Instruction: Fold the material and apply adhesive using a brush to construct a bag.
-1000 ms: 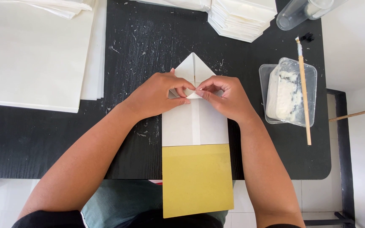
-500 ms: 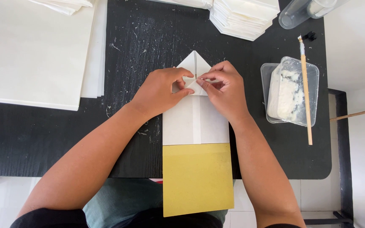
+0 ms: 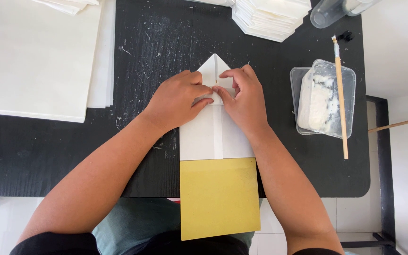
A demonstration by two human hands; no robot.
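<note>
A white folded paper piece [image 3: 216, 134] with a pointed far end lies on the black table [image 3: 48, 151]. A yellow card [image 3: 218, 198] sticks out from under its near end, past the table edge. My left hand [image 3: 178, 99] presses on the left side of the folded point, its fingertips on a flap near the centre seam. Beside it, my right hand [image 3: 244, 99] pinches the same flap from the right. The two hands' fingertips meet on the paper below the tip.
A stack of large white sheets [image 3: 34, 56] lies at the far left. A pile of folded white pieces [image 3: 272, 16] sits at the far edge. To the right stands a clear tub of white paste [image 3: 322, 97] with a wooden-handled brush [image 3: 341, 94] across it.
Both hands have slid a little toward the far tip of the paper, still working the flap at the centre seam. The paper and card have stayed in place.
</note>
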